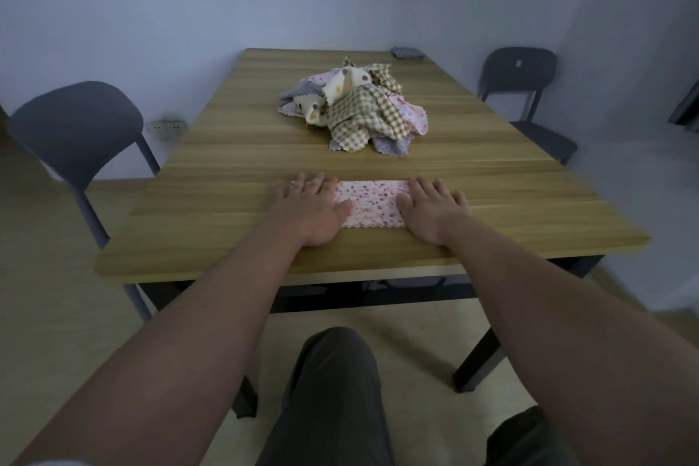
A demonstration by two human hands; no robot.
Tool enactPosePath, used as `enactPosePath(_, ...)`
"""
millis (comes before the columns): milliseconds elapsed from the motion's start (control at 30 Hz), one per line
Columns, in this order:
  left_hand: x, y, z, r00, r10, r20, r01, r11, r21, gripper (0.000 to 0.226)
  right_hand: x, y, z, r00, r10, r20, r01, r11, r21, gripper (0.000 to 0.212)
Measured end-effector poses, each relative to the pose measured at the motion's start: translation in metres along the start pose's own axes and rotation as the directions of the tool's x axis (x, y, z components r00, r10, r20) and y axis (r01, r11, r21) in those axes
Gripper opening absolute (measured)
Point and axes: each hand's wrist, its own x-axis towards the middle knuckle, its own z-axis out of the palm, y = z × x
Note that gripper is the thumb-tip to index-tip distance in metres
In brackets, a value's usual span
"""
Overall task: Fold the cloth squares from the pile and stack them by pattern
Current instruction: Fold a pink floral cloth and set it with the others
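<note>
Pink cloth: a pale pink dot-printed cloth rectangle (372, 202) with zigzag-cut edges lies flat at lower centre of the frame, close to the near table edge; it looks folded once, though the layers cannot be counted.
Hands: the left hand (312, 208) and right hand (431, 208) lie palm-down, one on each end of the cloth, fingers spread and straight, pressing rather than pinching.
Handling: likely thin, light and limp. It should crease under a flat palm but slide easily on the smooth top, so one end wants pinning while the other is lifted.
Where to take hold: probably a pinch at the two corners of one short end, carried over to meet the other.
Pile: a loose heap of crumpled checked, spotted, pink and grey cloth squares (359, 110) sits at upper centre, well apart from the hands. No folded stack is visible.
Surface: a light wood-grain laminate table (227, 163) on dark legs, with a small dark flat object (407, 51) at its far edge.
Room: dim, with pale bluish walls, a grey plastic chair (75, 125) at left, another grey chair (518, 76) at upper right and a white wall socket (166, 129).
</note>
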Motion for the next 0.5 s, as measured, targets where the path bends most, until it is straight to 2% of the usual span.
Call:
enactPosePath(100, 0.002, 0.011, -0.015, 0.996, -0.064, 0.056, 0.055, 0.988, 0.147, 0.075, -0.003, 0.002, 0.001, 0.999, -0.011, -0.038, 0.011, 1.0, 0.003, 0.07)
enactPosePath(167, 0.002, 0.021, -0.021, 0.998, -0.066, 0.01, 0.063, 0.981, 0.185, 0.075, -0.003, 0.003, 0.002, 0.999, -0.022, -0.045, 0.023, 0.999, 0.022, 0.071)
enactPosePath(233, 0.002, 0.03, -0.014, 0.994, 0.051, -0.092, -0.036, 0.988, 0.153, 0.071, -0.001, 0.006, 0.004, 0.995, 0.003, -0.097, 0.005, 0.997, 0.076, 0.071)
enactPosePath(300, 0.001, 0.035, 0.0, 0.98, 0.161, -0.115, -0.152, 0.985, 0.085, 0.07, 0.002, 0.011, 0.008, 0.973, 0.079, -0.218, -0.044, 0.986, 0.162, 0.072)
enactPosePath(367, 0.001, 0.034, 0.008, 0.983, 0.172, -0.066, -0.17, 0.985, 0.032, 0.073, 0.002, 0.013, 0.01, 0.947, 0.158, -0.28, -0.117, 0.98, 0.159, 0.071)
enactPosePath(500, 0.004, 0.034, 0.009, 0.988, 0.152, -0.033, -0.152, 0.988, 0.01, 0.093, -0.004, 0.009, 0.008, 0.962, 0.162, -0.219, -0.149, 0.986, 0.078, 0.067)
